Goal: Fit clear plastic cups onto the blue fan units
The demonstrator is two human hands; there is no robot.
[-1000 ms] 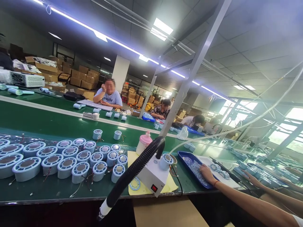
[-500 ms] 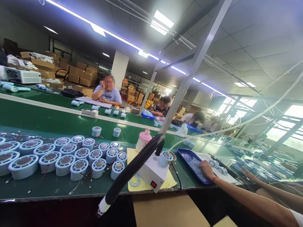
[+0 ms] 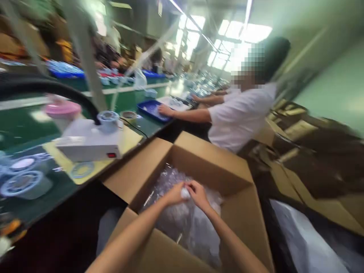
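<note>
An open cardboard box (image 3: 236, 216) sits in front of me, its flaps spread. Inside lie clear plastic bags (image 3: 203, 231) with pale contents that blur keeps me from making out. My left hand (image 3: 176, 194) and my right hand (image 3: 198, 195) meet over the middle of the box, fingers closed. Both pinch a bunched whitish part of the clear plastic, which sticks out between them. The exact grip is smeared by motion.
On the green bench at left stand a white machine (image 3: 88, 142) with a black hose, a pink-lidded container (image 3: 63, 110) and pale-blue round housings (image 3: 25, 185). A co-worker (image 3: 241, 117) sits beyond the box, one hand at a blue tray (image 3: 153, 110). Cardboard lies at right.
My view has swung right and down from the bench to the cardboard box. My two hands, out of view before, now appear over it, closed on the plastic.
</note>
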